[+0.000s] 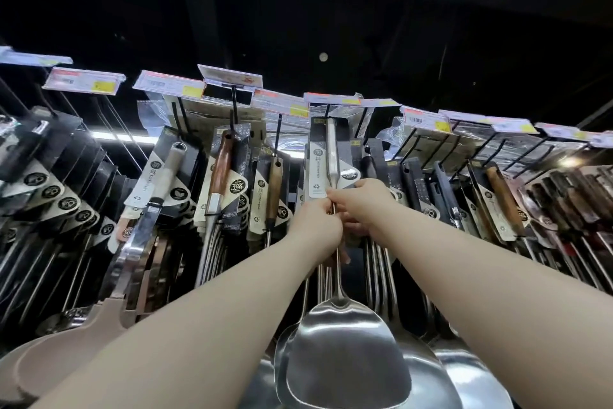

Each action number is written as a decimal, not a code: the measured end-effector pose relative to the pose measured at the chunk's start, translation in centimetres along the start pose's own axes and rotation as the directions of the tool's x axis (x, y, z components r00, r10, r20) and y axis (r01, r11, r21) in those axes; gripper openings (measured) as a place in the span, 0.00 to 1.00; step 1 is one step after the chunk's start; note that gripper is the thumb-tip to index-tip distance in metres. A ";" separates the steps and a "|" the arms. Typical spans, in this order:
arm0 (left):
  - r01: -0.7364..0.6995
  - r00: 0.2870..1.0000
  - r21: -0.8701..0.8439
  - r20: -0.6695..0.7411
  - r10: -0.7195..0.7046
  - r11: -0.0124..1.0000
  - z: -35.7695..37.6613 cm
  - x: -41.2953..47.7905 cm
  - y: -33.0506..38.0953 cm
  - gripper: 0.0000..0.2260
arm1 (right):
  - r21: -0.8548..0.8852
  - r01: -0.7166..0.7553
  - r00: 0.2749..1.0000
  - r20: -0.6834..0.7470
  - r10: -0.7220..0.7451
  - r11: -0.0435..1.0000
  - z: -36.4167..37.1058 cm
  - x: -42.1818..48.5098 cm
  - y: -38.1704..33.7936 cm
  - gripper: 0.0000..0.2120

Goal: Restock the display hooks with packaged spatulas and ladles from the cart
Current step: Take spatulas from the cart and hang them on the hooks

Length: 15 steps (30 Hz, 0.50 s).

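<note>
A steel spatula (345,355) with a card sleeve round its handle (326,173) hangs upright in front of the display. My left hand (316,226) and my right hand (360,204) both grip its thin shaft just below the card, close together. The card's top reaches the display hook (326,116) under a price tag; whether it hangs on the hook is hidden. More steel spatulas and ladles hang right behind it.
Rows of packaged utensils fill the hooks left and right, some with wooden handles (220,163). Price tags (280,101) line the top. Beige utensils (66,352) hang at lower left. Steel ladle bowls (471,372) crowd the bottom right.
</note>
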<state>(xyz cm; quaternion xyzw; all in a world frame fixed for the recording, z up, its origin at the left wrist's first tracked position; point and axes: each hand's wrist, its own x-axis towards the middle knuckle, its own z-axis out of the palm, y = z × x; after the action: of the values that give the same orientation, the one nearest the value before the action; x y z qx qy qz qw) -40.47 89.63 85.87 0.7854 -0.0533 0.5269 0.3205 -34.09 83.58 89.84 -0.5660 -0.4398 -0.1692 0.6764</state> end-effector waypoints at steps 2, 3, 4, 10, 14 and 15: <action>-0.012 1.000 0.026 0.000 0.012 1.000 -0.1 0.4 -0.2 0.09 | -0.004 -0.005 1.000 -0.012 0.005 1.000 0.1 0.5 0.0 0.08; -0.011 1.000 0.038 -0.001 0.011 0.999 -0.1 0.6 -0.4 0.10 | -0.002 -0.012 1.000 -0.013 0.012 1.000 0.2 0.7 0.1 0.08; -0.006 1.000 0.044 -0.002 0.006 0.999 0.0 0.8 -0.6 0.10 | -0.005 -0.024 1.000 -0.005 0.024 1.000 0.2 0.8 0.1 0.07; 0.070 0.996 0.022 0.050 -0.071 0.997 0.6 1.0 -1.5 0.13 | -0.050 -0.074 0.997 0.001 0.075 0.996 0.5 1.2 1.1 0.08; 0.087 0.995 0.010 0.049 -0.088 0.996 0.9 1.0 -2.7 0.12 | -0.088 -0.073 0.997 0.029 0.075 0.993 0.6 0.6 2.0 0.09; 0.083 0.996 0.009 0.037 -0.084 0.996 0.9 1.0 -3.1 0.11 | -0.098 -0.065 0.997 0.036 0.069 0.993 0.7 0.4 2.3 0.10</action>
<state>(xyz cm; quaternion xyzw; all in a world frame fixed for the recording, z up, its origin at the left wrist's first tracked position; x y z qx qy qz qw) -37.97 91.84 85.16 0.7978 -0.0245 0.4985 0.3383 -32.48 85.05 88.75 -0.6158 -0.4250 -0.1565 0.6447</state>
